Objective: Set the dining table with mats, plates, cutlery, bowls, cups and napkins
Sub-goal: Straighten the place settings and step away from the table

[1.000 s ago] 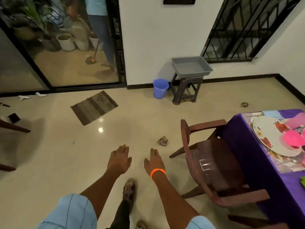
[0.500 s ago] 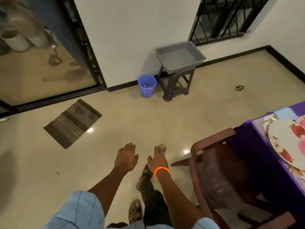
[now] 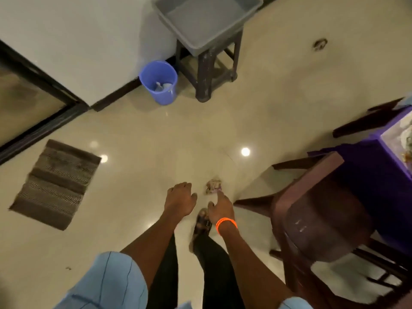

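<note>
Only a corner of the dining table (image 3: 376, 161) shows at the right edge, draped in a purple cloth with a patterned mat (image 3: 399, 134) on top. Plates, cups and cutlery are out of view. My left hand (image 3: 179, 198) hangs over the floor with loosely curled fingers, holding nothing. My right hand (image 3: 220, 208), with an orange wristband, reaches down with a finger extended just below a small crumpled scrap (image 3: 213, 186) lying on the tiles. I cannot tell whether the fingertip touches it.
A dark wooden chair (image 3: 316, 219) stands between me and the table. A blue bucket (image 3: 159, 82) and a stool carrying a grey tub (image 3: 207, 16) sit by the wall. A striped doormat (image 3: 56, 184) lies left. Another scrap (image 3: 320, 43) lies far right.
My view has tilted down and moved forward; the plates have slid out of frame. The crumpled scrap is now right at my right hand's fingertips, and my left fingers have curled.
</note>
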